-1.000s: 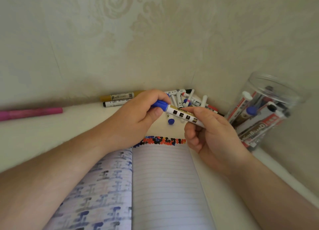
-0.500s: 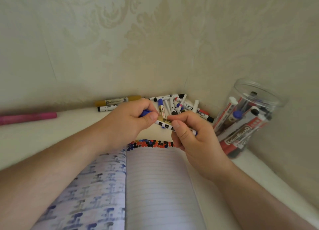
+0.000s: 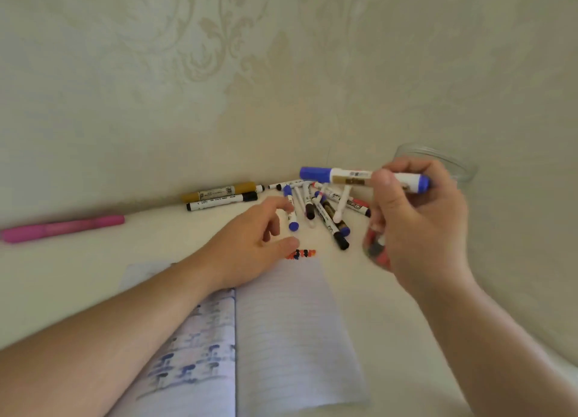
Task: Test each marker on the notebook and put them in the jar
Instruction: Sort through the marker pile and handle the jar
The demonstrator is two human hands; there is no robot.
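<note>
Up in front of the jar (image 3: 450, 163), the blue marker (image 3: 350, 176) lies level, capped, gripped by the curled fingers of the right hand (image 3: 416, 219). Left hand (image 3: 253, 244) hovers slack and empty, fingers loosely bent, over the notebook's (image 3: 291, 338) top edge, near its row of colour dots (image 3: 301, 254). Beyond it a marker pile (image 3: 322, 210) lies on the counter (image 3: 93, 269), with gold and black markers (image 3: 222, 194) by the wall and a pink pen (image 3: 62, 228) far left

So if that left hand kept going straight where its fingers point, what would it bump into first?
Most likely the blue-capped marker at the near edge of the loose pile, just beyond the left hand. Its fingers reach toward it over the table, though depth is hard to judge.
</note>
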